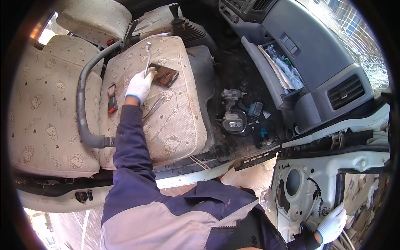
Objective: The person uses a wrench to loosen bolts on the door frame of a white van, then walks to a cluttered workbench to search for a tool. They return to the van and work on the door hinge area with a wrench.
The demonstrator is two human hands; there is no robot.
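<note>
My left hand (141,87), in a white glove, is closed around a silver socket wrench (148,54) above the passenger seat cushion (175,121). The wrench points away from me, its bent head uppermost. Just right of the fingers lies a flat, dark, glossy rectangle (168,77) that looks like a phone. Another silver hand tool (156,105) rests on the cushion beside my wrist. At the far lower right, my gloved right hand (332,223) lies by the edge of the opened door (306,166), fingers stretched out and no tool visible in them.
A cordless impact wrench (233,112) lies on the dark footwell floor beside small blue-green parts (255,109). A curved grey bar (81,96) crosses the seats. Papers and plastic bags fill the open glovebox (279,68). The stripped door shows holes and wiring.
</note>
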